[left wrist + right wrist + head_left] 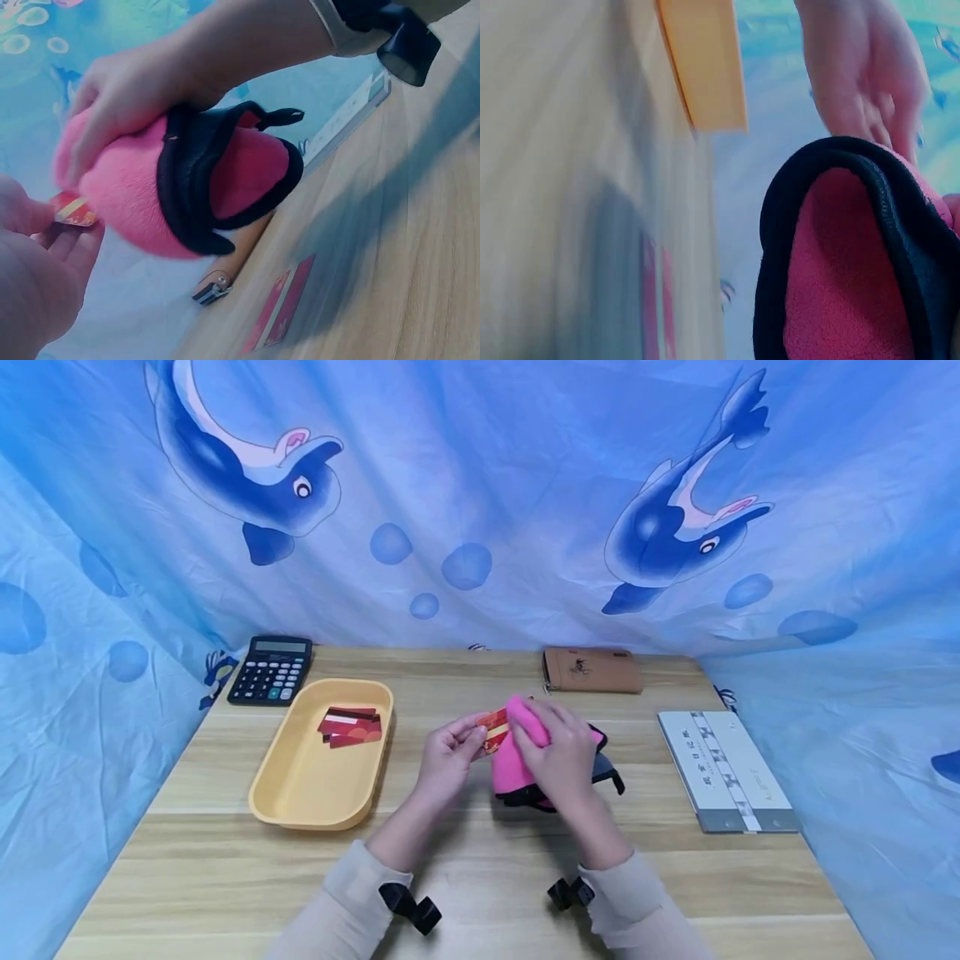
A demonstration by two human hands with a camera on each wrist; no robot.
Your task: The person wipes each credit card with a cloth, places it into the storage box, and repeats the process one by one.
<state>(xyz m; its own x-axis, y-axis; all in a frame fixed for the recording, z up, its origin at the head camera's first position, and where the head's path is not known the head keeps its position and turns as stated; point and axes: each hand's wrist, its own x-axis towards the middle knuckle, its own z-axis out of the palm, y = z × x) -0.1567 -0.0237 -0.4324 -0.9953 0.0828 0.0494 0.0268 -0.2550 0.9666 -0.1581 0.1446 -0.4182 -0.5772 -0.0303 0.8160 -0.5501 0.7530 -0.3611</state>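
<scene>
In the head view my left hand (447,758) pinches a red and gold card (492,728) between thumb and fingers, above the table. My right hand (564,755) grips a pink plush cloth (512,770) with black edging and a dark grey side. The cloth is bunched against the card and covers its right part. Seen from the left wrist, the cloth folds over with a black loop sticking out. Another red card (281,304) with a pale stripe lies on the table below the cloth.
A yellow tray (279,789) with several red cards (352,727) stands at the left, a calculator (272,670) behind it. A brown wallet (603,672) lies at the back, and a white-and-grey notebook (720,768) at the right. A blue dolphin-print curtain (480,485) surrounds the table (480,877).
</scene>
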